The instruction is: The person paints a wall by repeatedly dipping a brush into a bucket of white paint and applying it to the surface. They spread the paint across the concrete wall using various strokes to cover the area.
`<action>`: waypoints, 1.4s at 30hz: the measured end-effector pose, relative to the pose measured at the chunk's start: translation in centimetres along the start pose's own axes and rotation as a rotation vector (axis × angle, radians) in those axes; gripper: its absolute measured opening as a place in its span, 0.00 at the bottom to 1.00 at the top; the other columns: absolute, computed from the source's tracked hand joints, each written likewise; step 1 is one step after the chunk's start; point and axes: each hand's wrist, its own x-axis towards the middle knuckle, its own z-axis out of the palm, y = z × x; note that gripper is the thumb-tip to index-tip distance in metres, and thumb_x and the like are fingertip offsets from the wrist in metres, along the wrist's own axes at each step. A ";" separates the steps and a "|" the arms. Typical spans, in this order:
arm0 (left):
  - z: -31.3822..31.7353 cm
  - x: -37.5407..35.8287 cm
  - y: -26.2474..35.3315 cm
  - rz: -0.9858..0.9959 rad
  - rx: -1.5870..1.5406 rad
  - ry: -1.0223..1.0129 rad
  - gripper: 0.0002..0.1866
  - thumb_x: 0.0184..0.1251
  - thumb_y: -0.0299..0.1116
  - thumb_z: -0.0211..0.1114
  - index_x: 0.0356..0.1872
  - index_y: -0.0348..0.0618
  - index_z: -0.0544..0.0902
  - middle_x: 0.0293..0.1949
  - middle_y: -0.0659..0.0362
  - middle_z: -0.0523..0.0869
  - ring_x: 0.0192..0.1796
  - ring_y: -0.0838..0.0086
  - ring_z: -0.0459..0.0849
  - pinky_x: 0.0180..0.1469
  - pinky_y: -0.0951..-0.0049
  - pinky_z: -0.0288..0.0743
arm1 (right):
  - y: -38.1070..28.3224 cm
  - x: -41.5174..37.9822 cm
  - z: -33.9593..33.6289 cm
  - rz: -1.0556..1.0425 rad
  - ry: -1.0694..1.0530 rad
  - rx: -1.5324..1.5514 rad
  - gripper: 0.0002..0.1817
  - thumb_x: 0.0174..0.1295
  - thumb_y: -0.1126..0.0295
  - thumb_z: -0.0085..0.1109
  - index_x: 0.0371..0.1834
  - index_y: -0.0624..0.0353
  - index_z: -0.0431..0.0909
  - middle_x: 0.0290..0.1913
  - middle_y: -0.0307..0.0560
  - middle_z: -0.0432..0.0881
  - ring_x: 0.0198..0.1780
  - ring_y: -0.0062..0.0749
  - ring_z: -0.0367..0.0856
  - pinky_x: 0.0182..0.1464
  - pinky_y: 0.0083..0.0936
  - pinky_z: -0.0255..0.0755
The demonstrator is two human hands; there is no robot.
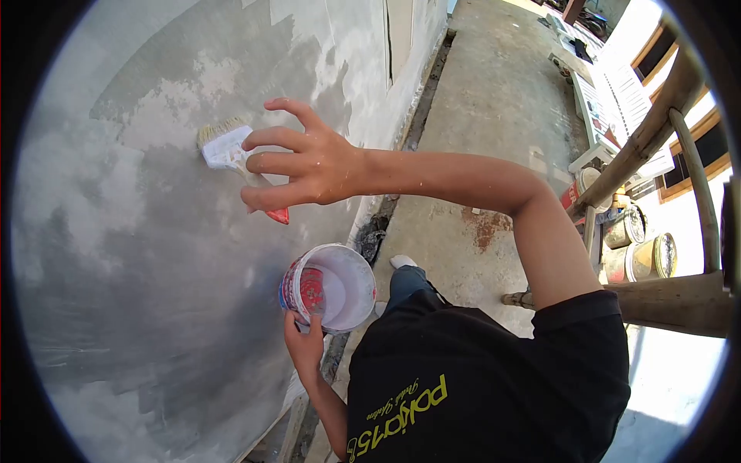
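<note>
My right hand (305,154) is stretched out over the wall, fingers curled and partly spread round a wide paintbrush (225,150). Its pale bristles touch the grey wall (177,231), and a red handle end shows below my fingers. White specks dot my hand and forearm. Lower down, my left hand (306,343) grips the near rim of a small paint bucket (347,282), with the thumb over the edge. The bucket has a white, smeared inside and red-and-blue print outside. It is tilted, so its open mouth shows. A red round patch is visible at its left side.
Patchy whitish and darker damp areas cover the wall. A concrete walkway (478,100) runs alongside, with a narrow gutter at the wall's foot. To the right stand bamboo poles (648,147), several used paint buckets (652,258) and a white bench-like piece (610,108).
</note>
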 end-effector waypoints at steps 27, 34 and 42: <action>-1.4 -2.4 -2.1 -0.313 -0.301 0.040 0.12 0.63 0.26 0.64 0.34 0.44 0.66 0.33 0.62 0.71 0.34 0.78 0.75 0.31 0.67 0.86 | -0.5 1.1 1.1 -0.054 0.066 0.026 0.11 0.53 0.63 0.70 0.38 0.40 0.79 0.34 0.30 0.76 0.51 0.32 0.76 0.59 0.60 0.68; -0.9 -2.4 -1.8 -0.321 -0.320 0.054 0.11 0.63 0.25 0.64 0.35 0.44 0.67 0.34 0.61 0.72 0.35 0.77 0.76 0.32 0.66 0.87 | -0.5 2.0 0.7 -0.083 0.030 0.016 0.08 0.55 0.60 0.68 0.37 0.41 0.80 0.33 0.28 0.79 0.48 0.29 0.76 0.59 0.59 0.66; -0.3 -2.4 -1.5 -0.320 -0.315 0.029 0.11 0.64 0.25 0.63 0.35 0.43 0.67 0.34 0.60 0.72 0.35 0.76 0.76 0.35 0.63 0.88 | 0.2 3.5 0.5 -0.100 -0.012 -0.009 0.08 0.60 0.55 0.65 0.34 0.42 0.79 0.30 0.27 0.78 0.39 0.25 0.77 0.50 0.43 0.67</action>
